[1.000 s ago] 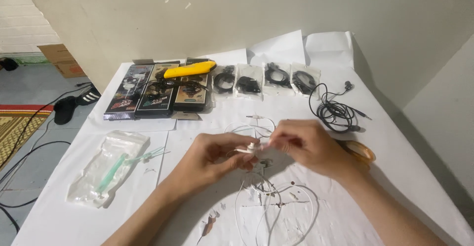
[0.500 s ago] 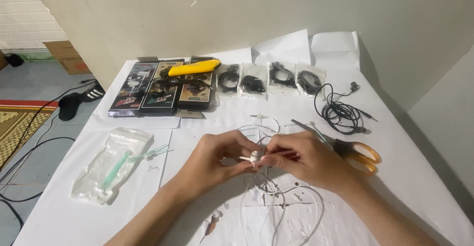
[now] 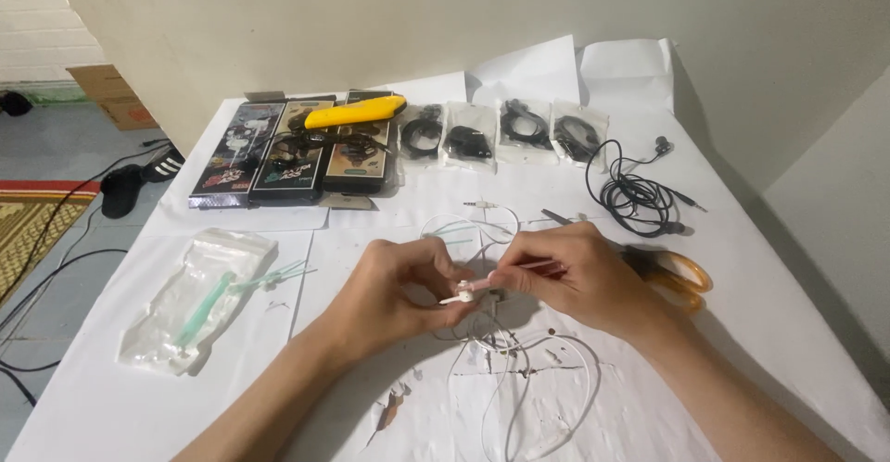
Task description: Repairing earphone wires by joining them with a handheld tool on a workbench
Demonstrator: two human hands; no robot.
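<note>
At table centre, left hand pinches a small white plastic earbud between fingertips, while right hand, at three o'clock, holds a thin pink-white swab stick touching it.

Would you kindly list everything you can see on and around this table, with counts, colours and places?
White paper-covered table: one, fills the view.
Dark printed flat boxes: three, far left.
Yellow plastic utility knife: one, on the boxes.
Clear bags of black earphones: four, far centre row.
Loose black cable bundle: one, far right.
Orange-handled scissors: one, behind right hand.
Clear plastic pouch with green swabs: one, left.
White earphone wires: tangled, near centre.
Black shoe: on floor, left.
Left hand: pinches small white earpiece.
Right hand: holds thin white-tipped stick against it.
</note>
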